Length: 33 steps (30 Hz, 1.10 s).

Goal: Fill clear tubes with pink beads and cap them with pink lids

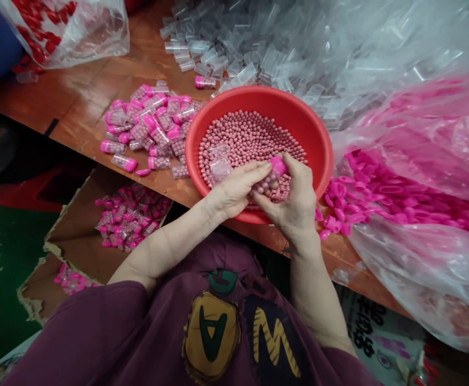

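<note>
Over the red bowl [323, 143] of pink beads [250, 134], left hand [234, 188] and right hand [297, 201] were together, clamped on a pink-capped tube [278, 166] (the shirt [138, 332] below the bowl read "A", "W").

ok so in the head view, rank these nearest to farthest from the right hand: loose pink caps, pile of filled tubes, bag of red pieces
From the right hand:
1. loose pink caps, on the table just to its right.
2. pile of filled tubes, on the table left of the red bowl.
3. bag of red pieces, far top-left corner.
</note>
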Available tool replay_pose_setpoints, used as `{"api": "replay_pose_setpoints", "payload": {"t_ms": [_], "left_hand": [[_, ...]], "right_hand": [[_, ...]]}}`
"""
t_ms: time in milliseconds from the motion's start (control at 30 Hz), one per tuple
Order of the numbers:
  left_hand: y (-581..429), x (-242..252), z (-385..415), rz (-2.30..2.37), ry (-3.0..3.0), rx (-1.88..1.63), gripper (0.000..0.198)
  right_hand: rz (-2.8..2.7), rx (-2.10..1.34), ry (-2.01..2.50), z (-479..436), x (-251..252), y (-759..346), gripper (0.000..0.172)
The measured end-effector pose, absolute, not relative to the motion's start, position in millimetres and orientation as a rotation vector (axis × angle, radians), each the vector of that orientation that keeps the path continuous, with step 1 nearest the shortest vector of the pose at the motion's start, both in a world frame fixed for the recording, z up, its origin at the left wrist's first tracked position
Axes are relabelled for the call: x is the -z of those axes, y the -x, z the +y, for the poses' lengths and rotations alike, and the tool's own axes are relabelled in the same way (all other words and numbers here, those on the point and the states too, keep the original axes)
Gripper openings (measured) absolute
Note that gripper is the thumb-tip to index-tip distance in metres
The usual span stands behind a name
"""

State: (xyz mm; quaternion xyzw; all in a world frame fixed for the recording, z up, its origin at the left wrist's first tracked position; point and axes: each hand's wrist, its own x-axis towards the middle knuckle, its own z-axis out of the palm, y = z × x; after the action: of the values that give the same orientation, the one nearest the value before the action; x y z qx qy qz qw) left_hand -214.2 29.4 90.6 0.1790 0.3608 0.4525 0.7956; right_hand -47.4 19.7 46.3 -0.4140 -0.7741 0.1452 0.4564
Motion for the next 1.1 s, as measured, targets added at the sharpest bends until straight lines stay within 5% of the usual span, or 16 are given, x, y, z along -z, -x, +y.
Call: {"api": "replay_pose_setpoints", "payload": {"t_ms": [200, 333, 500, 900, 1100], "left_hand": [[206.2, -85.6, 22.2, 0.896, -0.595, -1.125, 0.008], [199.4, -71.1, 23.0, 1.001, -0.904, -1.219, 0.037], [204.8, -75.7, 22.6, 0.839, -0.743, -1.067, 0.015], [200.2, -95.8, 22.2, 1.038, -0.74, -0.929, 0.036], [190.1, -79.7, 24.0, 1.112, -0.936, -0.949, 0.03]], "right_hand": [[-1.969, 0.013, 1.065, 19.2, -42.6, 44.1, 0.076], [-2.055, 0.032, 1.195, 23.1, -35.1, 43.6, 0.075], [-2.036, 0.055, 1.301, 25.9, -34.5, 49.5, 0.085], [-2.248, 0.083, 1.493, 23.1, -48.0, 48.0, 0.035], [-2.257, 0.003, 1.496, 29.2, -49.2, 49.9, 0.037]]}}
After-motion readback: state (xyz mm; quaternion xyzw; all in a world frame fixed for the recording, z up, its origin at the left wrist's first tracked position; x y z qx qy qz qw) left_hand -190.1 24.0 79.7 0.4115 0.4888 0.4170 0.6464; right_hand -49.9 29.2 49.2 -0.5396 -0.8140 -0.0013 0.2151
